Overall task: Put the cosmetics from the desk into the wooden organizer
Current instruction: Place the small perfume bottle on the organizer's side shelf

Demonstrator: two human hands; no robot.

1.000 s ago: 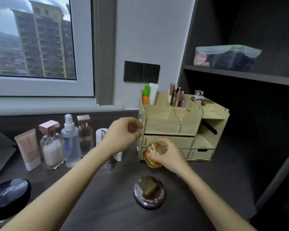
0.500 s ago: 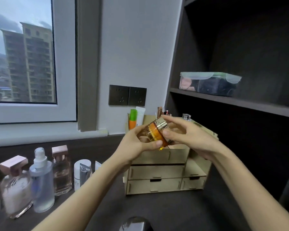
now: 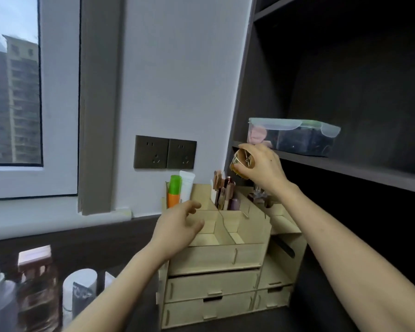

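Gold jar [image 3: 242,161] gripped in raised R hand [image 3: 262,167] above organizer [image 3: 213,256]; L hand [image 3: 177,228] hovers, fingers seemingly relaxed.

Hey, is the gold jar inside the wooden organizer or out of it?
Out. The right hand grips the gold jar in the air, above the wooden organizer and its compartments.

Single cam, head-worn, wide-angle. Faces fwd & a bit down, twd the wall corner. Close on wooden organizer [image 3: 216,257], approx mid-frame, lower half. window [image 3: 12,92] at far left edge, dark shelf unit [image 3: 345,173] fills right side.
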